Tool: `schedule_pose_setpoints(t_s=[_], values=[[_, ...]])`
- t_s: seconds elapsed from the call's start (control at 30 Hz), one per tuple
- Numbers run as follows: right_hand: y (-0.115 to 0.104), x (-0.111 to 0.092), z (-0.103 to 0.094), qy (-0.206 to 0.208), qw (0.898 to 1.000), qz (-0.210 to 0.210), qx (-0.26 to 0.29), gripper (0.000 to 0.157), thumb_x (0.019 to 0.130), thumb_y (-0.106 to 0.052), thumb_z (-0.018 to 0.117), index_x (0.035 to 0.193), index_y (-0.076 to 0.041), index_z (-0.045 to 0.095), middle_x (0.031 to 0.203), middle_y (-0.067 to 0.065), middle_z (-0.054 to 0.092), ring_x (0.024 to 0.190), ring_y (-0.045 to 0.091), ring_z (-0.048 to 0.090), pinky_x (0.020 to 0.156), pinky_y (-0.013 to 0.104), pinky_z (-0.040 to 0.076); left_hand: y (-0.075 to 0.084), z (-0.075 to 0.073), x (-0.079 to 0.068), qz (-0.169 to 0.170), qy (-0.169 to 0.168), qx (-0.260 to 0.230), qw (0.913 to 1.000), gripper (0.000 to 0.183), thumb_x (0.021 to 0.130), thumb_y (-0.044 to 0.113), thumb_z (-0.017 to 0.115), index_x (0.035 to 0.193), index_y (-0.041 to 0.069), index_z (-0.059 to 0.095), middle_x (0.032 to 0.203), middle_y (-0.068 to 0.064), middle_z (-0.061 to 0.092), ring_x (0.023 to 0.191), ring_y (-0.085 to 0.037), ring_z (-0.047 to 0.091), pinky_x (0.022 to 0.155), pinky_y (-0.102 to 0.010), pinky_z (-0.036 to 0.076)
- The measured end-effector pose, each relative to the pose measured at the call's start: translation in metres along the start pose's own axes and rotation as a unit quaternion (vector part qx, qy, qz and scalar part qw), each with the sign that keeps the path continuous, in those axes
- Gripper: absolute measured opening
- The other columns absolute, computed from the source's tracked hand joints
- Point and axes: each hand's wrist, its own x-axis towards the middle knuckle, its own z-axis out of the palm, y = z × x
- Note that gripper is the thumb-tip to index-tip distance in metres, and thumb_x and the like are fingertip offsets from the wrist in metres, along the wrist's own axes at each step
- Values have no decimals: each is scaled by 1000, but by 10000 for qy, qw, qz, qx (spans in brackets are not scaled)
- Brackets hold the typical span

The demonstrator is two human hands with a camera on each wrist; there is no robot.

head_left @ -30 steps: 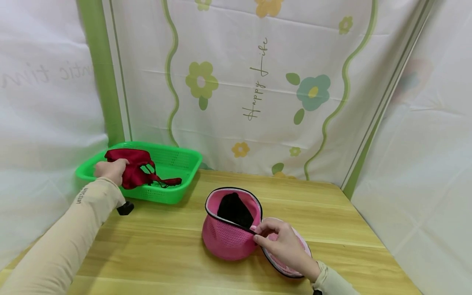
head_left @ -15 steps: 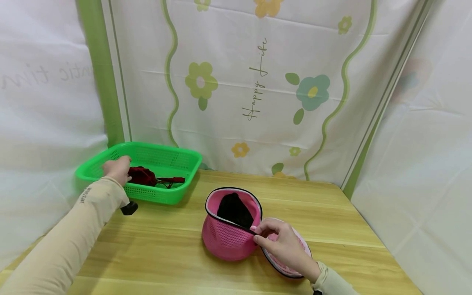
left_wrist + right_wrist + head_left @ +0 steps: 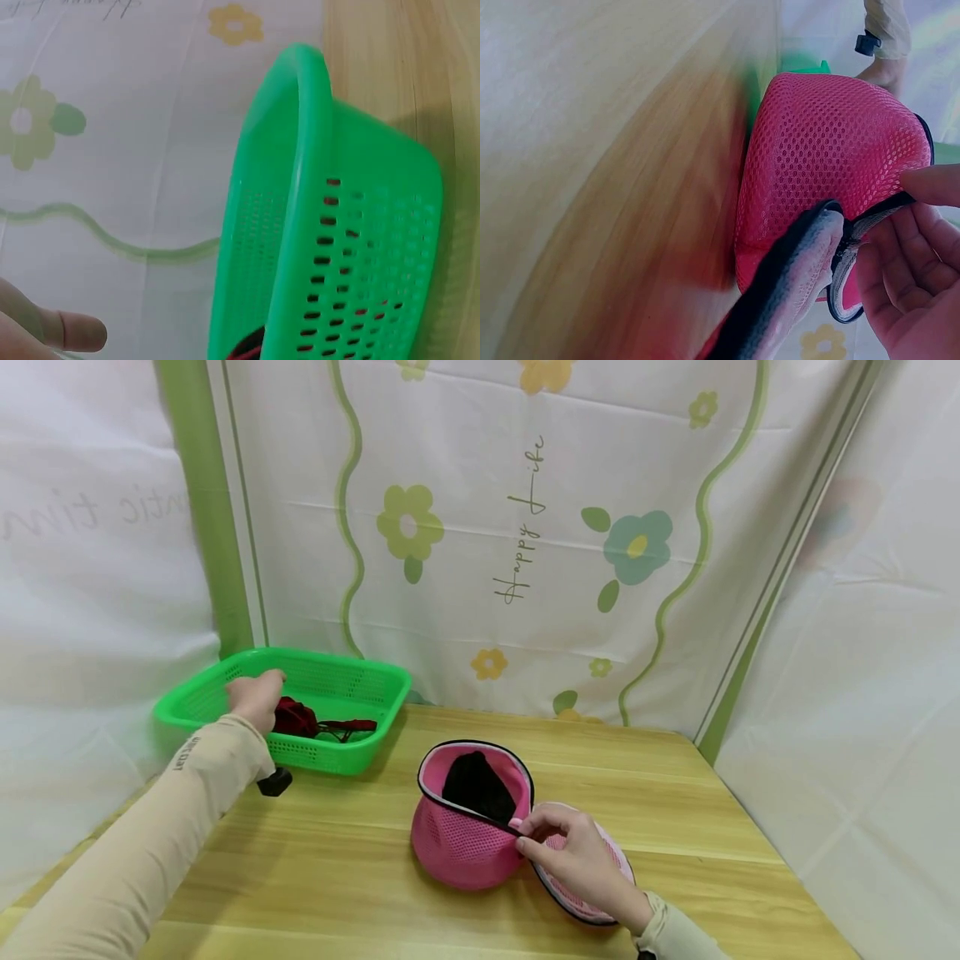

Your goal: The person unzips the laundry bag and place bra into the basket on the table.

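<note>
A dark red garment [image 3: 295,717] with thin straps lies in the green basket [image 3: 386,718] at the left. My left hand [image 3: 255,697] hovers over the basket's near left side, just beside the garment and partly hiding it. The thumb [image 3: 81,331] stands out straight in the left wrist view, away from the rim. At the table's middle, a round pink mesh laundry bag [image 3: 468,852] stands with its top open and black fabric [image 3: 476,785] inside. My right hand [image 3: 577,856] pinches the bag's black-edged rim between thumb and fingers.
The bag's round lid [image 3: 581,906] hangs folded back under my right hand, down to the wooden table [image 3: 352,868]. Printed white curtains [image 3: 465,568] enclose the table at the back and both sides.
My left hand has let go of the red garment, which has dropped lower into the basket. The hand has then moved slightly right. My right hand and the bag stay still.
</note>
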Motion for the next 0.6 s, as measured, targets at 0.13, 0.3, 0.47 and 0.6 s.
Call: schedule_pose_setpoints(t_s=[0.13, 0.3, 0.47, 0.6], values=[[1, 0, 0, -36, 10000, -46, 33, 11, 86, -10, 77, 89, -16, 69, 92, -4, 67, 80, 17, 66, 71, 35, 56, 5, 9, -7, 203, -131, 190, 9995, 89, 98, 31, 41, 147, -1, -27, 158, -21, -16, 145, -38, -4, 116, -47, 17], [1, 0, 0, -42, 10000, -54, 71, 10, 86, -10, 77, 88, -16, 68, 92, -3, 68, 80, 17, 66, 71, 34, 56, 11, 22, -17, 551, -256, 401, 9973, 88, 98, 29, 41, 147, -1, -26, 158, -21, -17, 145, -37, 3, 115, -48, 20], [0, -1, -1, -22, 9999, -38, 117, 9, 86, -13, 77, 89, -15, 68, 92, -1, 68, 80, 17, 66, 73, 32, 56, 20, 36, -30, 804, -518, 486, 9942, 82, 99, 29, 40, 152, -2, -13, 160, -21, -10, 145, -37, 2, 115, -51, 20], [-1, 0, 0, -5, 9999, -18, 114, 10, 86, -14, 77, 89, -16, 68, 93, 0, 68, 80, 17, 66, 73, 31, 55, 28, 49, -43, 1067, -733, 584, 9899, 57, 99, 25, 42, 145, -6, 28, 155, -23, 19, 138, -33, 22, 110, -50, 29]])
